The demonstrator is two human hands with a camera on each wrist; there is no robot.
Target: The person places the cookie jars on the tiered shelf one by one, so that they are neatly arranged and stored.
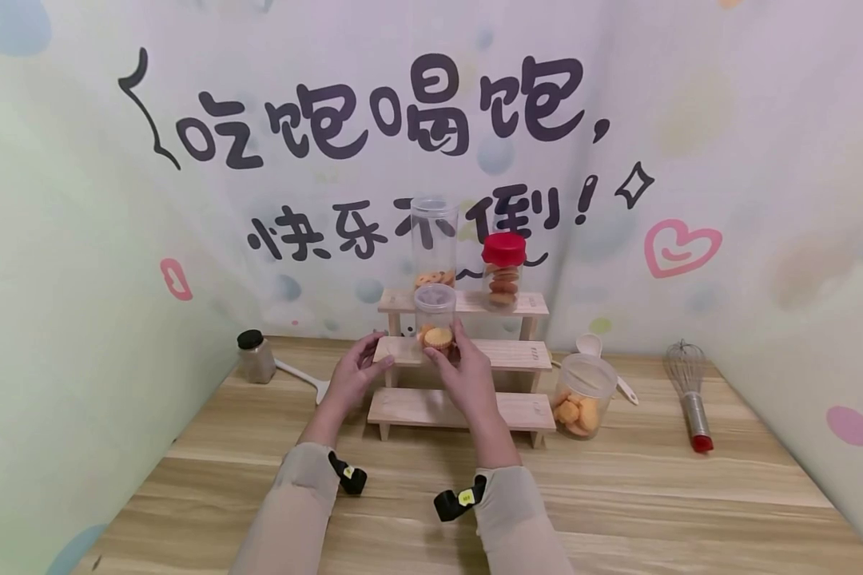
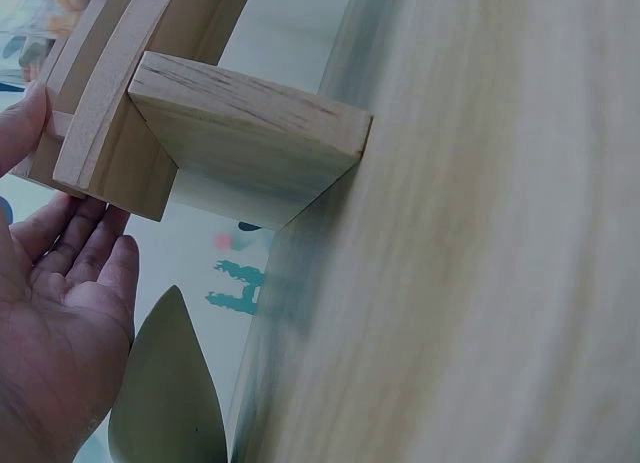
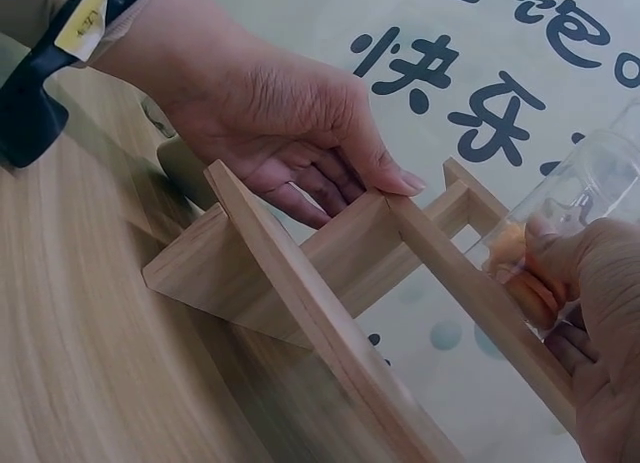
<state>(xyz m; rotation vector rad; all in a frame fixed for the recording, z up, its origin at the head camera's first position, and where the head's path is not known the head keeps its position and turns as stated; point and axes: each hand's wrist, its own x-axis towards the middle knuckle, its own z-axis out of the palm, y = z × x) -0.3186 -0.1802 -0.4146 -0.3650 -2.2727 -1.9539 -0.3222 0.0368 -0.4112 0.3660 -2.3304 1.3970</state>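
Observation:
A three-step wooden stand [image 1: 449,409] is in the middle of the table. My left hand [image 1: 355,371] grips the left end of its middle step, thumb on the upper edge and fingers behind, as the right wrist view shows of the left thumb [image 3: 400,180]. In the left wrist view, the fingers of my left hand [image 2: 75,283] lie against the step's end. With my right hand [image 1: 467,375] I hold a clear jar [image 1: 435,302] of small pastries over the middle step. That jar [image 3: 585,183] stands upright, its base partly hidden by my fingers.
On the top step are a tall clear jar [image 1: 434,239] of cookies and a red-lidded jar [image 1: 503,275]. A wide tub [image 1: 584,395] of cookies stands right of the stand, with a white spoon [image 1: 588,345] behind. Farther out are a whisk [image 1: 690,395] and a black-lidded jar [image 1: 256,359].

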